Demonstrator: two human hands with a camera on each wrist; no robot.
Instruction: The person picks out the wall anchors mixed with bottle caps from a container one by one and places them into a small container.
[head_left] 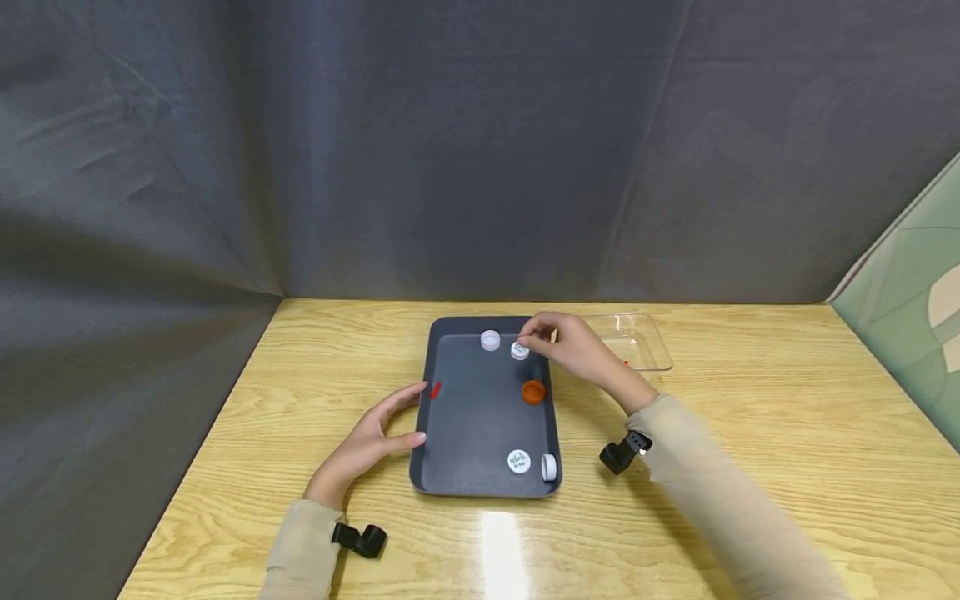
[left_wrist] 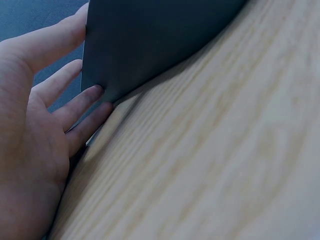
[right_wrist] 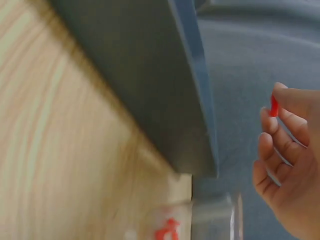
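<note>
A dark grey tray lies on the table with bottle caps on it. Between thumb and index finger, my right hand pinches a small red piece, over the tray's far right corner. Just under those fingertips is a white cap with writing; another white cap sits to its left. My left hand touches the tray's left side with extended fingers, which the left wrist view shows against the tray wall. Near that hand, a red stick lies inside the tray's left edge.
An orange cap is toward the tray's right side. Near its front right are a white cap with writing and a white cap on its side. Behind my right wrist stands a clear box containing red pieces.
</note>
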